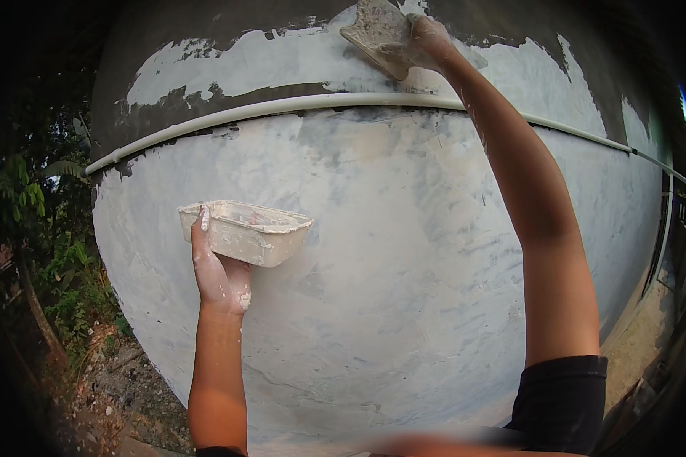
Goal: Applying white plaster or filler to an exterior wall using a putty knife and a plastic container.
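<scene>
My left hand [219,273], spotted with white paste, grips a white rectangular plastic tub [258,245] by its near left side, thumb up along the wall of it. White smears coat the tub, and its contents show only in part. Raised high, my right hand [430,44] is closed on a paste-covered plastering trowel [376,36] at the upper part of the wall [389,251]. The trowel lies over a white-coated patch just above a pipe; whether its blade touches the wall I cannot tell. Its handle is mostly hidden by my fingers.
A white pipe [282,105] runs across the wall, below the trowel. Bare dark grey render [160,46] borders the white coating above it. Green plants [68,266] and stony ground [141,388] lie at the left. A pale strip of ground [640,327] runs along the right.
</scene>
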`<state>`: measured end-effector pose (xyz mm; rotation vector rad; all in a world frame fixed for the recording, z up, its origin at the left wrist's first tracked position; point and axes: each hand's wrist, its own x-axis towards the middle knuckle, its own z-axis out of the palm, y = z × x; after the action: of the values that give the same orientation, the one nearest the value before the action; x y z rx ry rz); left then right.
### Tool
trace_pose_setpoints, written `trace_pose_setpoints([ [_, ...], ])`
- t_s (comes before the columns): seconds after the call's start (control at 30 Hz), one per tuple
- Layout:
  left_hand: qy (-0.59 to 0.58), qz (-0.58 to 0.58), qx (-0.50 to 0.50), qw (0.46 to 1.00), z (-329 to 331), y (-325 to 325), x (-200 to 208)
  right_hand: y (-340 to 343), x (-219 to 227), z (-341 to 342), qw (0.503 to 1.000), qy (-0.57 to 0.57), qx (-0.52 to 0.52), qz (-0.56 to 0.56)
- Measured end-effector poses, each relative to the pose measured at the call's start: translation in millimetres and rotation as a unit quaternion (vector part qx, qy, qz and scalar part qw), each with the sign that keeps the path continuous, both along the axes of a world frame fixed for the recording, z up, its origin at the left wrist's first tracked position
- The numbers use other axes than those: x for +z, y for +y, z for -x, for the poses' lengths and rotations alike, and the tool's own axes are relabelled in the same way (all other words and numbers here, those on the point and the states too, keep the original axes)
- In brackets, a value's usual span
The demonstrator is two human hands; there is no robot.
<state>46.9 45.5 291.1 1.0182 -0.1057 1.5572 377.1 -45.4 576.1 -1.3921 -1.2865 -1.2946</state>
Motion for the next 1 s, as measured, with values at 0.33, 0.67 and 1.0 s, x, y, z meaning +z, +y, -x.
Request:
trace_pose_setpoints([
  [0.33, 0.009, -0.019, -0.057, 0.998, -35.4, -11.1, 4.9, -39.6, -29.2, -65.5, 0.986, 0.028, -0.133, -0.095],
  [0.67, -0.040, 0.069, -0.054, 0.995, 16.2, -1.8, -46.8, -66.5, -122.7, 21.0, 0.954, 0.105, 0.273, -0.073],
  [1.0, -0.116, 0.208, -0.104, 0.966, 35.2, -28.8, -165.9, 19.7, -456.7, 119.7, 0.188, 0.525, 0.767, 0.318],
])
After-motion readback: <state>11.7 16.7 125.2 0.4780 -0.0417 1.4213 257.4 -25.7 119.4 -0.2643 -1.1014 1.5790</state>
